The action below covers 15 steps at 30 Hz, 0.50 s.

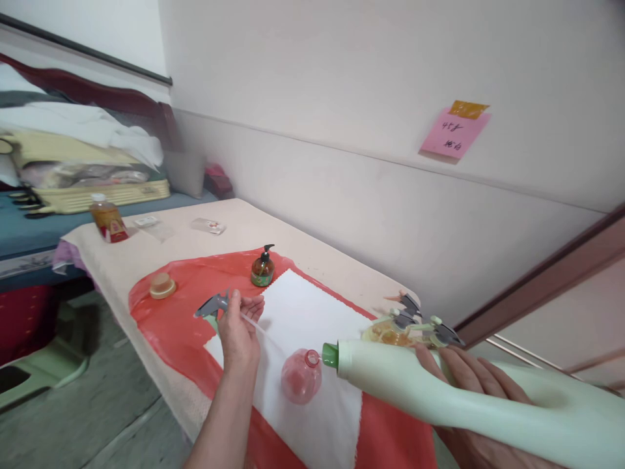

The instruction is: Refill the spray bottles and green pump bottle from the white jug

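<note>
My left hand holds a grey spray trigger head between thumb and palm, its fingers partly curled. A thin clear dip tube slants down from it towards the right. My right hand grips a big pale green jug, tipped nearly level. Its green spout points left, right beside the open mouth of a round pink see-through bottle. Whether liquid runs between them I cannot tell. The bottle stands upright on a white cloth.
Red sheeting lies under the cloth, with a pump bottle and a beige lidded tub. More spray bottles stand behind the jug. An amber bottle is at the table's far left corner. The wall carries a pink note.
</note>
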Motion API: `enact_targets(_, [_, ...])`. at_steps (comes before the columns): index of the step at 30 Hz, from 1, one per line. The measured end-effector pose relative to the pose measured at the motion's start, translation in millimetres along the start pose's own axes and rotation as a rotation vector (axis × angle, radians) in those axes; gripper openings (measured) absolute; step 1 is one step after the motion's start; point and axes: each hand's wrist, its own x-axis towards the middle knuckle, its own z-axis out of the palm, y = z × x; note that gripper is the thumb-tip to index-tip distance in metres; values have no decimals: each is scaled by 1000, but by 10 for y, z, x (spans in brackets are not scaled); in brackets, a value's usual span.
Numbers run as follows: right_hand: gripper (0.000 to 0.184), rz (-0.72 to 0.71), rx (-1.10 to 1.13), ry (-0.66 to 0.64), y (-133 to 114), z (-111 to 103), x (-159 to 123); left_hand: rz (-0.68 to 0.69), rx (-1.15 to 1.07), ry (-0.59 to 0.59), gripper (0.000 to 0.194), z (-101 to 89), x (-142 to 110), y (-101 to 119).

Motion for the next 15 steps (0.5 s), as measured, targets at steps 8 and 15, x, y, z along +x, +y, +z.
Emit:
enact_targets(8, [49, -27, 11, -30, -18, -29, 57, -2, -14, 4, 32, -4, 6, -1])
enact_targets(15, [50, 111, 192, 50, -51, -19, 58, 4, -4, 3, 33, -3, -4, 6])
